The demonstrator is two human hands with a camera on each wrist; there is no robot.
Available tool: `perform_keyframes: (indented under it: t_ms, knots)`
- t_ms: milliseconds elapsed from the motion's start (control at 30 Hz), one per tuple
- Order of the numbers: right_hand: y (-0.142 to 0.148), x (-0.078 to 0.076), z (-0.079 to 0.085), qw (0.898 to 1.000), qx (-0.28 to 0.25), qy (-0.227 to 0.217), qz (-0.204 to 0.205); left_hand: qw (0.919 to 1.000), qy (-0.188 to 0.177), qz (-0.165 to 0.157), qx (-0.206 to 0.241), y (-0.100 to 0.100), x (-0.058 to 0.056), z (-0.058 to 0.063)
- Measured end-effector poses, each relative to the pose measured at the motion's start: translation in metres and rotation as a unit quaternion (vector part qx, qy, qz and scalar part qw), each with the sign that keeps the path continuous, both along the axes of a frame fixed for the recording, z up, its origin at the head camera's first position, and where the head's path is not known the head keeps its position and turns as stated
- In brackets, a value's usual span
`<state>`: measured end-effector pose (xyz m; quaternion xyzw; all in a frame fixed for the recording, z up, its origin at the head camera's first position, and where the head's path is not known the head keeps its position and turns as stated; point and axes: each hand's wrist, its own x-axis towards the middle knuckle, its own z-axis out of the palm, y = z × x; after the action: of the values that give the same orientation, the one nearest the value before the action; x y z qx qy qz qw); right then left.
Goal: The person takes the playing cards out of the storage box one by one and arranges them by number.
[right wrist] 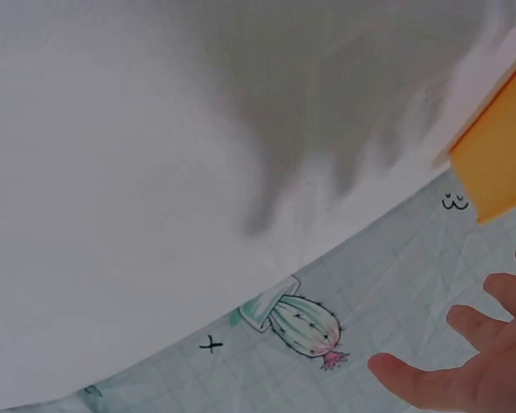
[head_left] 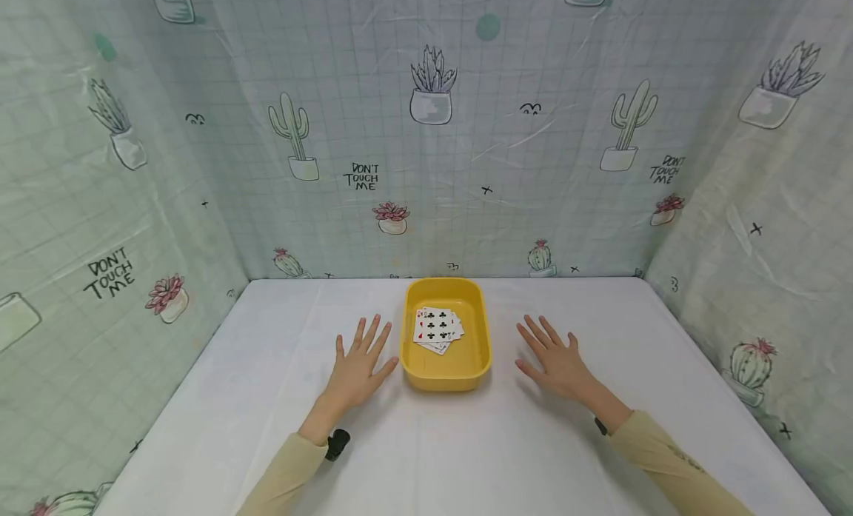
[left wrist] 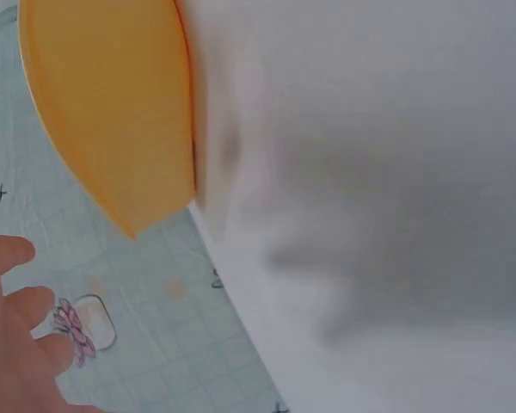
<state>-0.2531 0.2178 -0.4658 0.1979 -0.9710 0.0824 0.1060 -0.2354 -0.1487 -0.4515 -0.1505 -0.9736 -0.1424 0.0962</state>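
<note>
A yellow plastic tray (head_left: pixel 469 364) stands in the middle of the white table. Several playing cards (head_left: pixel 436 325) lie in a loose, fanned pile inside it, face up, with a six of clubs on top. My left hand (head_left: pixel 356 368) hovers just left of the tray, fingers spread and holding nothing. To the right of the tray my right hand (head_left: pixel 556 360) is held above the table, its fingers also spread and nothing in them. Both wrist views show the tray's outer side wall (left wrist: pixel 120 103) beyond the fingers, and shadows of the hands on the cloth.
The white table (head_left: pixel 453 457) reaches back to a curtain (head_left: pixel 466 168) printed with cacti and potted plants, which also hangs along the left and right sides. A dark wrist strap (head_left: pixel 338 444) shows at the left sleeve.
</note>
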Motion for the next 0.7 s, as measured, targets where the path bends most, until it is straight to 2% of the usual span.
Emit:
perform_keyframes:
  t_ms: [200, 367, 500, 700]
  knots:
    - [-0.006, -0.003, 0.004, 1.0, 0.008, 0.0, 0.021, 0.9995, 0.013, -0.029, -0.005, 0.007, 0.0, 0.004]
    - [-0.012, -0.008, 0.01, 0.999, 0.015, 0.011, 0.039, 0.9984, 0.01, -0.053, -0.018, 0.012, -0.001, 0.006]
    - [-0.02, -0.013, 0.017, 0.998, 0.017, 0.018, 0.05, 0.9974, 0.006, -0.061, -0.038, 0.015, -0.003, 0.005]
    - [-0.035, -0.02, 0.025, 0.998, 0.009, -0.002, 0.054, 0.9961, 0.0, -0.065, -0.059, 0.018, -0.006, 0.002]
